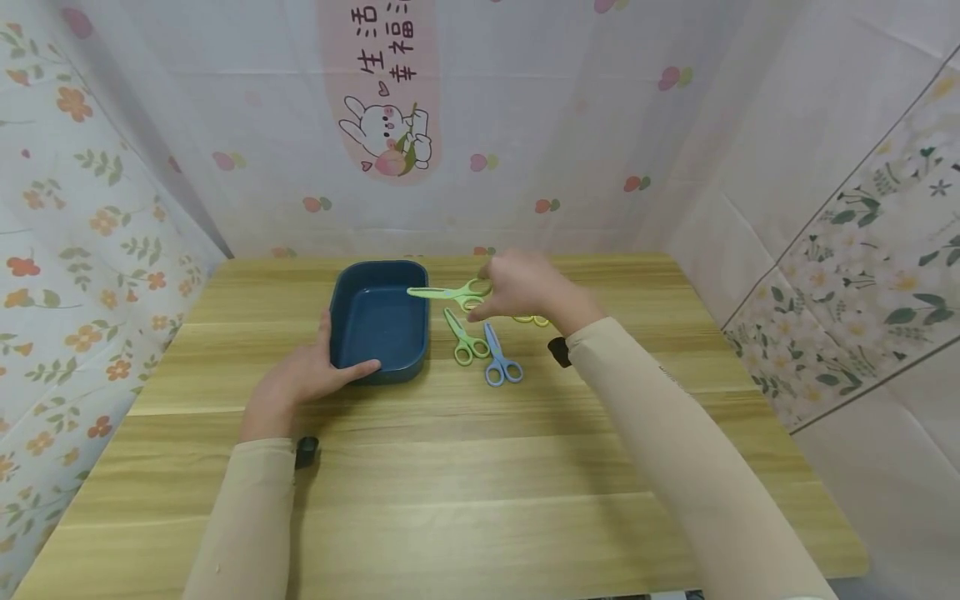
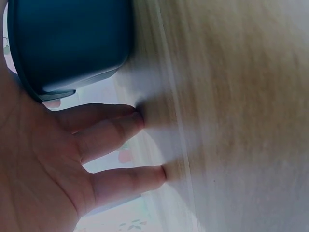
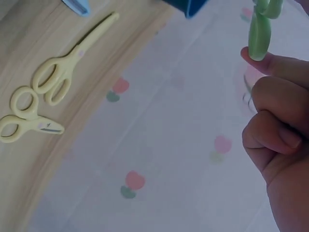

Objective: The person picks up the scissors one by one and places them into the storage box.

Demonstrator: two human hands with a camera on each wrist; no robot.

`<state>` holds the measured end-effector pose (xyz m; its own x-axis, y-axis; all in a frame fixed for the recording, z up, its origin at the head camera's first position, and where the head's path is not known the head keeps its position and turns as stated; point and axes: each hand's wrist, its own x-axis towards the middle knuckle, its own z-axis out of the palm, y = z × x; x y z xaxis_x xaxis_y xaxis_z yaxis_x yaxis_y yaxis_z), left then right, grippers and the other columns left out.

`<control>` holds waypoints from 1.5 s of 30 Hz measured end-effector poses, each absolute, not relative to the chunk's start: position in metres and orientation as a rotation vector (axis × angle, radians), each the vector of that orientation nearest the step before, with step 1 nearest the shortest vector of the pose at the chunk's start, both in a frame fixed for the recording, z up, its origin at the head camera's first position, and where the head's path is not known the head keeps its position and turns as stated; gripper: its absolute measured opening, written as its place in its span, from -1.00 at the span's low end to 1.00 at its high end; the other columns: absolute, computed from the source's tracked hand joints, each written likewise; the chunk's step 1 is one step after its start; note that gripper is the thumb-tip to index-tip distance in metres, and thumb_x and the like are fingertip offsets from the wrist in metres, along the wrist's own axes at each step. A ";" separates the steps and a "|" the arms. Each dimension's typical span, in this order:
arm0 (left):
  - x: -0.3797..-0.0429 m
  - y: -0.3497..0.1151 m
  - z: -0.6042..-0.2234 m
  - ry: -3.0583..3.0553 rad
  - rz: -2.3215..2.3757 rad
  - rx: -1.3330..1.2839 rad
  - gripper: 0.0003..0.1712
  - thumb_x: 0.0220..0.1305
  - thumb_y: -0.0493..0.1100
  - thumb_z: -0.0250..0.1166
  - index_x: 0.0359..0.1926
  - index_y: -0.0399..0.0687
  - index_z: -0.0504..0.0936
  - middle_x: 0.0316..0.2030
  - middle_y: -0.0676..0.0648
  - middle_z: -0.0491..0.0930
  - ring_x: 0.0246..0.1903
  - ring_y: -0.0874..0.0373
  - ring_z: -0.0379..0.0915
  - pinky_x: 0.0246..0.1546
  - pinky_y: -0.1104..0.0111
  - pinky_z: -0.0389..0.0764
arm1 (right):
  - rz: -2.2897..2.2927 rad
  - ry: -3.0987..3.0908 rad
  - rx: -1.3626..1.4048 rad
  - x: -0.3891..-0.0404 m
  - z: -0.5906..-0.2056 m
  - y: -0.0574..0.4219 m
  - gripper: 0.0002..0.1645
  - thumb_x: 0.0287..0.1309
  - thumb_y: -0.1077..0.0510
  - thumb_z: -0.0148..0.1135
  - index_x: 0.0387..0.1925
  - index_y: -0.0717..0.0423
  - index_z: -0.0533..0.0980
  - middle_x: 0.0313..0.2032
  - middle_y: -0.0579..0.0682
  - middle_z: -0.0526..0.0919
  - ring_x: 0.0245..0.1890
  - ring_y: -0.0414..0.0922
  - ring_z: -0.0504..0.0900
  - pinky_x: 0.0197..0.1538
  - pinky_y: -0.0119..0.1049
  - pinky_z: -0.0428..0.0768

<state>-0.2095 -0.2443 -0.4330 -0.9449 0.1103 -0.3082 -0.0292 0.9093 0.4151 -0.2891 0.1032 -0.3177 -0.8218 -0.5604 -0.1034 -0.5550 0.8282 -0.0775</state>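
My right hand [image 1: 525, 287] pinches a pair of light green scissors [image 1: 442, 293] by the handles. Their blades point left and overlap the right rim of a dark blue rectangular dish [image 1: 381, 321]. In the right wrist view the green handle [image 3: 259, 38] shows at the fingertips. My left hand [image 1: 303, 375] rests against the dish's near left corner, thumb along the near rim and fingers extended by the left side. Its straight fingers [image 2: 128, 181] reach down to the table in the left wrist view. Green scissors [image 1: 464, 337] and blue scissors [image 1: 498, 357] lie right of the dish.
Two pale yellow scissors, a longer pair [image 3: 65, 67] and a shorter pair [image 3: 29, 116], lie on the wooden table [image 1: 420, 483] near its back edge. My right hand partly hides them in the head view. A patterned curtain [image 1: 480, 125] hangs behind the table.
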 end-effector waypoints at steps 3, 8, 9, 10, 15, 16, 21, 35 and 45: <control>-0.210 -0.244 -0.433 2.747 0.598 0.059 0.68 0.14 0.81 0.09 0.64 -0.17 -0.68 0.47 -0.70 0.21 0.31 -0.52 0.47 0.30 -0.27 0.53 | 0.056 2.845 -0.950 -0.285 -0.321 0.090 -0.38 0.12 -0.44 0.46 -0.12 -0.02 0.75 -0.35 -0.15 0.72 -0.32 -0.14 0.65 -0.33 -0.21 0.57; -0.210 -0.242 -0.432 2.745 0.591 0.058 0.68 0.15 0.79 0.10 0.64 -0.17 -0.68 0.45 -0.70 0.24 0.29 -0.51 0.49 0.28 -0.26 0.55 | 0.153 2.771 -1.043 -0.278 -0.328 0.074 -0.39 0.12 -0.44 0.47 -0.57 -0.10 0.47 -0.60 -0.24 0.28 -0.52 -0.22 0.31 -0.47 -0.27 0.30; -0.210 -0.242 -0.431 2.745 0.588 0.060 0.68 0.16 0.79 0.10 0.64 -0.18 -0.68 0.44 -0.70 0.24 0.28 -0.51 0.49 0.28 -0.26 0.55 | 0.155 2.763 -1.051 -0.277 -0.330 0.072 -0.38 0.12 -0.43 0.47 -0.60 -0.12 0.42 -0.60 -0.25 0.26 -0.52 -0.23 0.30 -0.47 -0.28 0.30; -0.210 -0.242 -0.431 2.745 0.588 0.061 0.68 0.16 0.79 0.10 0.64 -0.18 -0.68 0.44 -0.71 0.25 0.28 -0.51 0.49 0.28 -0.26 0.55 | 0.153 2.760 -1.057 -0.276 -0.331 0.071 -0.37 0.12 -0.42 0.48 -0.62 -0.13 0.39 -0.60 -0.25 0.26 -0.53 -0.23 0.30 -0.47 -0.27 0.30; -0.209 -0.242 -0.431 2.746 0.606 0.055 0.67 0.16 0.79 0.10 0.65 -0.17 -0.67 0.48 -0.70 0.20 0.31 -0.52 0.46 0.30 -0.28 0.53 | 0.129 2.751 -1.068 -0.274 -0.335 0.066 -0.44 0.14 -0.38 0.47 -0.57 -0.11 0.46 -0.59 -0.25 0.33 -0.51 -0.24 0.37 -0.44 -0.26 0.36; -0.209 -0.241 -0.432 2.745 0.608 0.052 0.67 0.16 0.79 0.10 0.65 -0.17 -0.67 0.48 -0.69 0.19 0.31 -0.52 0.45 0.30 -0.28 0.53 | 0.128 2.748 -1.067 -0.273 -0.335 0.065 -0.45 0.14 -0.38 0.47 -0.54 -0.10 0.49 -0.58 -0.25 0.35 -0.50 -0.24 0.39 -0.43 -0.26 0.37; -0.209 -0.241 -0.433 2.746 0.603 0.049 0.67 0.15 0.80 0.08 0.64 -0.16 -0.70 0.48 -0.70 0.18 0.32 -0.54 0.44 0.29 -0.29 0.53 | 0.121 2.744 -1.050 -0.273 -0.338 0.061 -0.49 0.17 -0.39 0.46 -0.45 -0.10 0.56 -0.52 -0.24 0.49 -0.46 -0.23 0.48 -0.40 -0.24 0.44; -0.210 -0.241 -0.433 2.737 0.595 0.059 0.67 0.15 0.81 0.07 0.64 -0.16 -0.69 0.48 -0.70 0.18 0.31 -0.55 0.45 0.27 -0.29 0.55 | 0.156 2.767 -1.067 -0.270 -0.351 0.051 -0.41 0.17 -0.49 0.40 -0.47 -0.13 0.49 -0.51 -0.23 0.45 -0.43 -0.20 0.47 -0.36 -0.22 0.45; -0.210 -0.242 -0.433 2.738 0.611 0.064 0.67 0.17 0.79 0.09 0.63 -0.16 -0.71 0.47 -0.72 0.18 0.33 -0.56 0.44 0.31 -0.30 0.51 | 0.117 2.774 -1.031 -0.272 -0.358 0.055 -0.30 0.15 -0.59 0.35 -0.43 -0.06 0.56 -0.50 -0.15 0.55 -0.43 -0.14 0.58 -0.29 -0.16 0.61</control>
<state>-0.2101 -0.2420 -0.4327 -0.9434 0.1147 -0.3113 -0.0286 0.9068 0.4207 -0.2717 0.0547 -0.3583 -0.7433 -0.6400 -0.1948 -0.6541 0.7563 0.0114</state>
